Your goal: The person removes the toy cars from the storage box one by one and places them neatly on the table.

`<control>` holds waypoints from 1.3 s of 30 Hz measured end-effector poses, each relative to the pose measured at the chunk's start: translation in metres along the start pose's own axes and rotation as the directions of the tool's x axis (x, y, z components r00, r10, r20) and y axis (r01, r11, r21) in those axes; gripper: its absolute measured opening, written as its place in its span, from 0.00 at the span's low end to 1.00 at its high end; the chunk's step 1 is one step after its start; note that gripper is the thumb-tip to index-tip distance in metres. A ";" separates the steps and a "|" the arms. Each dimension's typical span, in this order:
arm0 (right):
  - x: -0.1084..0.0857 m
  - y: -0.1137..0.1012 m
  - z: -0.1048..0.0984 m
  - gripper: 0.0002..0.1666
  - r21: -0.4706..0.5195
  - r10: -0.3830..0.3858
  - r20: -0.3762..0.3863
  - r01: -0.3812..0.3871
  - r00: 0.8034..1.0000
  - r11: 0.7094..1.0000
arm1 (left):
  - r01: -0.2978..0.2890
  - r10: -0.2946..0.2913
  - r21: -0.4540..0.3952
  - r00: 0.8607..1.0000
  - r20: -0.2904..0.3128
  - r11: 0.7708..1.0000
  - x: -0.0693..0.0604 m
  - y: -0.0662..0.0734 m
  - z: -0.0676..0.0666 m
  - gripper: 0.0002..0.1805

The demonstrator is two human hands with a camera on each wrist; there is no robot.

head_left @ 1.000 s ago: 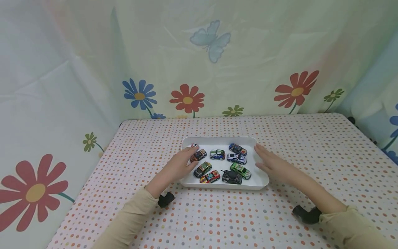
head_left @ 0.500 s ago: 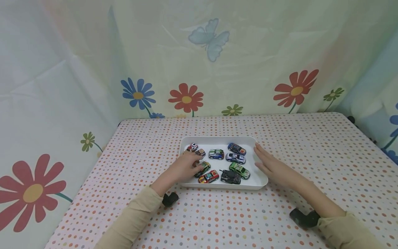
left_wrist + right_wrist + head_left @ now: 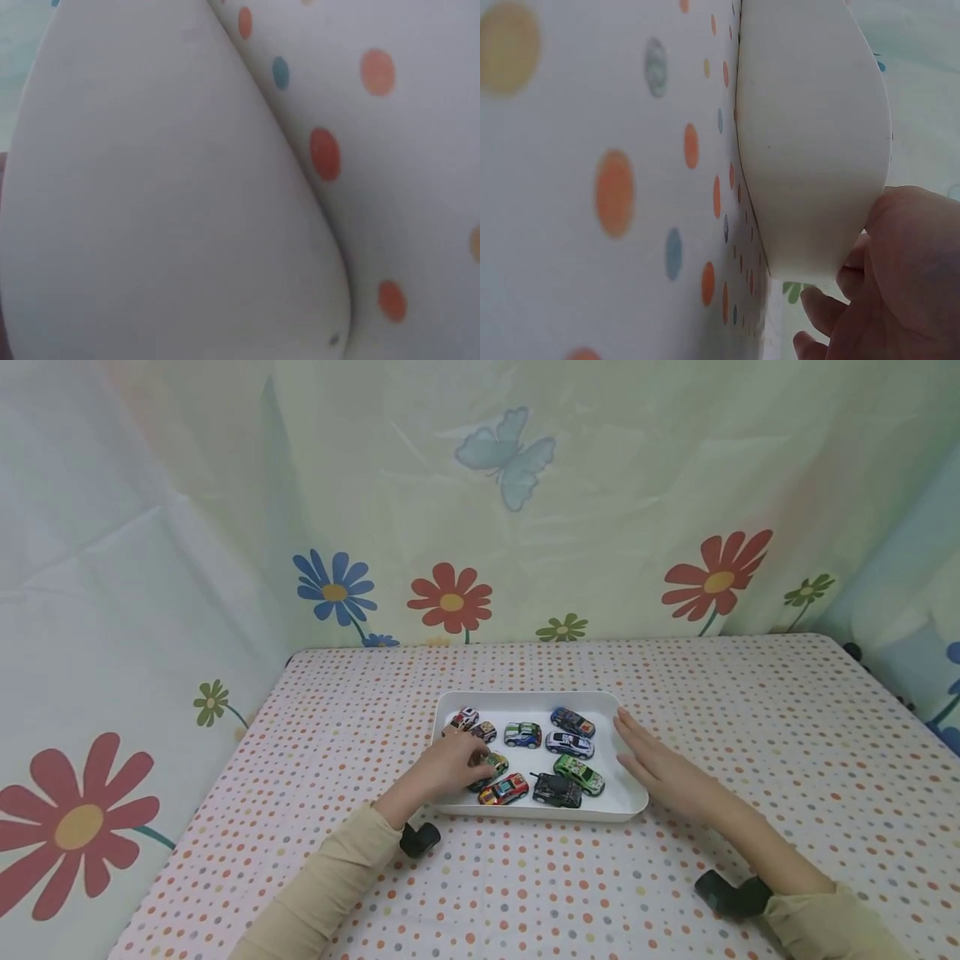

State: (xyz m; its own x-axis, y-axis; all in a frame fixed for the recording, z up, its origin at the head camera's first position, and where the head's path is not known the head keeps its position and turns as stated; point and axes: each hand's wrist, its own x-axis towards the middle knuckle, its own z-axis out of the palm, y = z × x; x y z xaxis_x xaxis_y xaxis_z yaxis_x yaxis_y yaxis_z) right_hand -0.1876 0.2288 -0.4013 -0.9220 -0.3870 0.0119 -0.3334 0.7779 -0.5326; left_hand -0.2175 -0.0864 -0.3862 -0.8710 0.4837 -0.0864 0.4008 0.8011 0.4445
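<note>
Left hand [image 3: 448, 766] pinches dark green car [image 3: 498, 762]; right hand [image 3: 666, 768] straight-fingered at tray [image 3: 626, 785].

The head view looked forward and down from above the near side of the cloth [image 3: 540, 893], well back, taking in the whole tray [image 3: 525, 812], both sleeves [image 3: 322, 885] and the curtain [image 3: 615, 485] behind. The left wrist view sat low and very near, tipped sideways; the tray's outer wall filled most of it, cloth at right. The right wrist view, also low and on its side, faced the tray's outside past the right hand [image 3: 667, 768], curtain at the right edge. All three shared tray, cloth and curtain; head and right wrist shared that hand.
</note>
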 end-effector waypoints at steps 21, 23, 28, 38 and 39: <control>-0.001 0.000 0.001 0.36 0.016 0.031 0.001 -0.031 1.000 0.999 | -0.013 -0.003 -0.164 0.996 -0.095 0.986 -0.007 0.005 0.002 0.19; -0.001 0.000 0.001 0.36 0.014 0.031 -0.001 -0.031 1.000 0.999 | -0.021 -0.003 -0.208 0.993 -0.117 0.978 -0.007 0.004 0.002 0.18; -0.001 0.000 0.000 0.36 0.007 0.029 -0.003 -0.028 1.000 1.000 | -0.034 -0.043 -0.390 0.981 -0.187 0.920 -0.011 -0.002 -0.005 0.19; 0.000 0.001 0.000 0.36 0.008 0.025 0.001 -0.025 1.000 1.000 | 0.122 -0.296 -0.621 0.937 -0.185 0.774 -0.062 -0.031 -0.039 0.22; 0.000 0.000 0.000 0.36 0.009 0.026 0.001 -0.026 1.000 1.000 | 0.141 -0.312 -0.619 0.933 -0.177 0.772 -0.068 -0.035 -0.039 0.23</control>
State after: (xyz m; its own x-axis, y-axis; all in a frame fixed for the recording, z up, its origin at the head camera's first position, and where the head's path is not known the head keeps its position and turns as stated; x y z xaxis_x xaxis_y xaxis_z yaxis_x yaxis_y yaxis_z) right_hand -0.1877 0.2293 -0.4015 -0.9300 -0.3675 -0.0028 -0.3078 0.7831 -0.5403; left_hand -0.1835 -0.1613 -0.3615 -0.9884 0.1387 -0.0615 0.0107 0.4685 0.8834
